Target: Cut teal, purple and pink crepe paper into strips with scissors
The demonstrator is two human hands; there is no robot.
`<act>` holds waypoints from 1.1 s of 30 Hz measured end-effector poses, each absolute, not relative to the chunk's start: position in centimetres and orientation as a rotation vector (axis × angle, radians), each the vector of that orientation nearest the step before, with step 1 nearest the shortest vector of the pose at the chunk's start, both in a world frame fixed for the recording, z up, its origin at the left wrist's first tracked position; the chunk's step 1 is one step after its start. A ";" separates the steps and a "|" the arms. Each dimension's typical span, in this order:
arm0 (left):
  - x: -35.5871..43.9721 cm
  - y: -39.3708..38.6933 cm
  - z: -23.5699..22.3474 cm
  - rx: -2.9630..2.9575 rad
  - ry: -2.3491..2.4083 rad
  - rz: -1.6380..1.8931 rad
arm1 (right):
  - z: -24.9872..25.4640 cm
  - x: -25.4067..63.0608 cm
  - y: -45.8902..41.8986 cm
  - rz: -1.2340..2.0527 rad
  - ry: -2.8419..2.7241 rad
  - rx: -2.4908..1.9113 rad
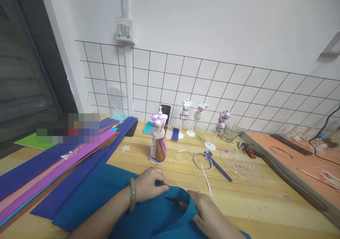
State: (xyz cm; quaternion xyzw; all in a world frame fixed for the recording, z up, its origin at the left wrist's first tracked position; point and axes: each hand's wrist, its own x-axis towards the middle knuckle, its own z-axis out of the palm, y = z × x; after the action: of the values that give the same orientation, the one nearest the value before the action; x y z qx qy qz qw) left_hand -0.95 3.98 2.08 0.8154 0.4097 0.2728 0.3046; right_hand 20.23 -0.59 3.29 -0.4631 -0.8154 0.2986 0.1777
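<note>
A large sheet of teal paper (106,193) lies across the near part of the table. My left hand (150,186), with a bangle at the wrist, rests on it and pinches its upper edge between thumb and fingers. At the paper's right side, my right hand (203,207) is closed round scissors (174,200). Only their dark, pointed blades show, under a curled-up strip of the paper; the handles are hidden. Beyond my hands stands a small white dress form (159,122) with a purple-trimmed top and a white, brown and purple skirt.
Long coloured paper strips (79,164) lie at the left. Three small dress forms (186,108) stand behind. Right of centre are a ribbon roll (195,161), a blue strip (219,166), a clear plate of beads (239,168), a glass bowl (231,132) and an orange-topped board (287,154).
</note>
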 end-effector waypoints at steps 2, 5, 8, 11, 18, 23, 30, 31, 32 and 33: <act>-0.9 4.0 2.1 2.162 1.084 0.726 | 3.2 20.3 -0.5 0.839 -2.306 -1.310; -0.9 4.0 2.0 2.164 1.080 0.731 | 3.0 20.4 -0.5 0.822 -2.314 -1.311; -1.0 4.0 2.0 2.162 1.083 0.734 | 2.8 20.5 -0.5 0.813 -2.332 -1.328; -1.0 4.0 2.0 2.164 1.084 0.734 | 2.5 20.5 -0.5 0.780 -2.349 -1.350; -1.1 4.0 1.7 2.159 1.084 0.731 | 2.4 20.6 -0.5 0.763 -2.355 -1.364; -1.0 4.2 1.7 2.164 1.078 0.729 | 2.7 20.5 -0.5 0.740 -2.372 -1.333; -1.1 4.2 1.7 2.166 1.076 0.733 | 3.0 20.1 -0.6 0.743 -2.375 -1.236; -1.1 4.3 1.7 2.167 1.077 0.734 | 2.9 20.1 -0.6 0.742 -2.376 -1.238; -1.1 4.3 1.7 2.168 1.078 0.735 | 2.9 20.1 -0.7 0.740 -2.377 -1.240; -1.1 4.3 1.7 2.168 1.079 0.736 | 2.8 20.1 -0.7 0.739 -2.379 -1.241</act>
State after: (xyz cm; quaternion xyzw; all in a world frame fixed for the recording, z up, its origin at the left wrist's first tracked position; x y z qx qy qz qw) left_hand -1.14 4.30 1.65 0.8170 0.4066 0.2773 0.3005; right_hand 20.05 -0.68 2.83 -0.4388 -0.8411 0.2611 0.1783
